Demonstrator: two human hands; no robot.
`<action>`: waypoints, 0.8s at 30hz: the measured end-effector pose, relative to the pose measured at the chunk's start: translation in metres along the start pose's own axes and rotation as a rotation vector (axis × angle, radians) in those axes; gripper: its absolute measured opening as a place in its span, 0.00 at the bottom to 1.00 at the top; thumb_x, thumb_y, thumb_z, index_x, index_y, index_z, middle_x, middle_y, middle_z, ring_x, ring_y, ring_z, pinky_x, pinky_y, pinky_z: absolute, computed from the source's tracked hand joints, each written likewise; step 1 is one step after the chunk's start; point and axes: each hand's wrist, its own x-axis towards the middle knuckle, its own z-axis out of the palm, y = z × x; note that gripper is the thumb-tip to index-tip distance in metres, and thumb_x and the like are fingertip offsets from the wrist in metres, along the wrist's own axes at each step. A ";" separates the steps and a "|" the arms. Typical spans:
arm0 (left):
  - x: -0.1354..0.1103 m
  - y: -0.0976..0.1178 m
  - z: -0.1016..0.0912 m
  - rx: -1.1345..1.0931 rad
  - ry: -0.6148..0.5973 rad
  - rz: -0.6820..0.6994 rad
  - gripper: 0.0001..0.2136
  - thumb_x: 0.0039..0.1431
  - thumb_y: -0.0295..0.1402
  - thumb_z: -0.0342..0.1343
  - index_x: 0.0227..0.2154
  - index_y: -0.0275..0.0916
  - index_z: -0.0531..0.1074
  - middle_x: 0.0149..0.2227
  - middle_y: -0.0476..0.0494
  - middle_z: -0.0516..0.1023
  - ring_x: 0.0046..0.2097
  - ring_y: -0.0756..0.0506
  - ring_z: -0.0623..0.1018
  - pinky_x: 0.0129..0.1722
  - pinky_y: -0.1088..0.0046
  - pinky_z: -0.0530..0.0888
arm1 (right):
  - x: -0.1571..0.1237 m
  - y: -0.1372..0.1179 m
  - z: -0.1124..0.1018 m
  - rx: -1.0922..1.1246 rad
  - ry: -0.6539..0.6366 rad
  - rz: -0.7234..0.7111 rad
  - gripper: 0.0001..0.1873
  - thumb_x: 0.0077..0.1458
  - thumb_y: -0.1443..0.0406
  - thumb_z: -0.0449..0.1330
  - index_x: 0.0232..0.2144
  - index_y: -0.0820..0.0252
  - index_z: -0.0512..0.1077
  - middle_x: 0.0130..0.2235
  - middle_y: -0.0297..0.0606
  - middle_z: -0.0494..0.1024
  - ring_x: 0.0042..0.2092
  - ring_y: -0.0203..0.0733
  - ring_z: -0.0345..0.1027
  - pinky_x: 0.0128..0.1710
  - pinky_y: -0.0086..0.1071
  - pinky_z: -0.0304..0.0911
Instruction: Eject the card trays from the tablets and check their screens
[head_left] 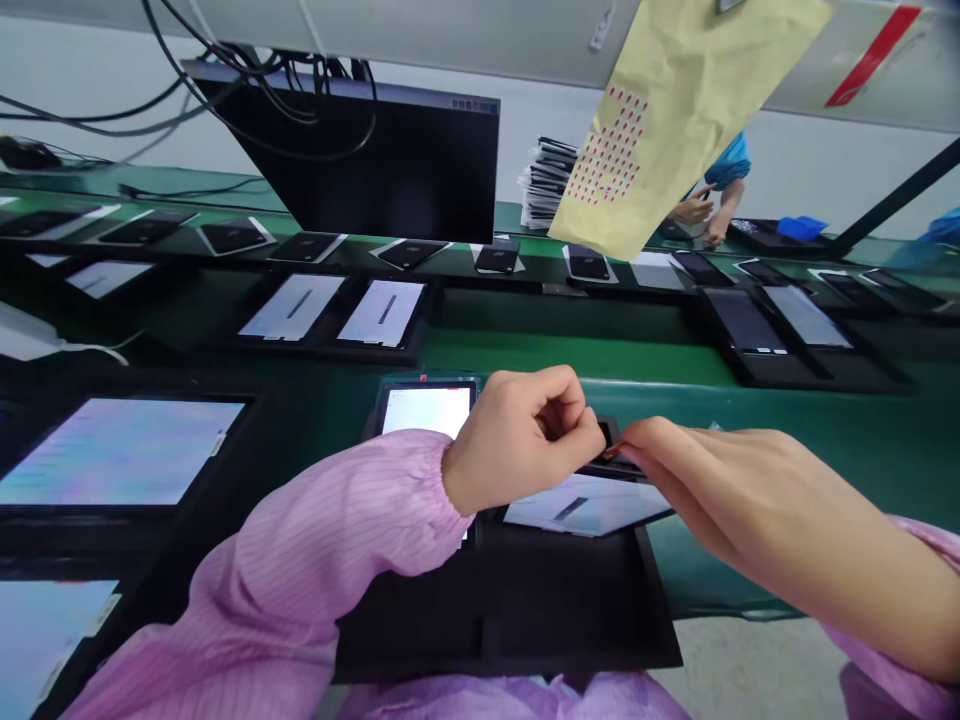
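My left hand (525,425) is closed, thumb against curled fingers, above a tilted tablet (585,508) with a lit white screen. From the right, my right hand (720,490) reaches in with its fingers pressed together near the left thumb. A tiny orange-brown piece (613,451) shows at the right fingertips, too small to name. Just behind it is a dark object, mostly hidden by the hands. Under the tilted tablet lies a black tray (517,610). A second lit tablet (426,408) is partly covered by my left hand and sleeve.
Large lit tablets in black trays (120,450) lie at left. Behind are more trayed tablets (382,312) and a row of dark devices (409,253). A monitor (390,160) and a yellow paper sheet (682,110) hang above. At back right are a co-worker's hands (705,215).
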 end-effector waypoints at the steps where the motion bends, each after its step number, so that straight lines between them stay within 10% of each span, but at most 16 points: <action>1: 0.000 0.000 0.000 -0.007 0.004 0.000 0.10 0.49 0.24 0.53 0.18 0.38 0.58 0.18 0.56 0.61 0.19 0.57 0.63 0.18 0.82 0.62 | 0.002 0.000 -0.001 -0.014 -0.004 -0.020 0.09 0.63 0.71 0.47 0.30 0.57 0.58 0.21 0.25 0.58 0.17 0.31 0.51 0.17 0.30 0.45; 24: 0.005 -0.006 0.004 -0.148 0.032 -0.132 0.11 0.50 0.24 0.55 0.17 0.37 0.59 0.17 0.56 0.61 0.19 0.57 0.61 0.17 0.82 0.59 | 0.025 0.012 -0.001 0.146 -0.137 -0.147 0.13 0.51 0.77 0.44 0.32 0.56 0.61 0.21 0.27 0.64 0.17 0.31 0.49 0.17 0.31 0.42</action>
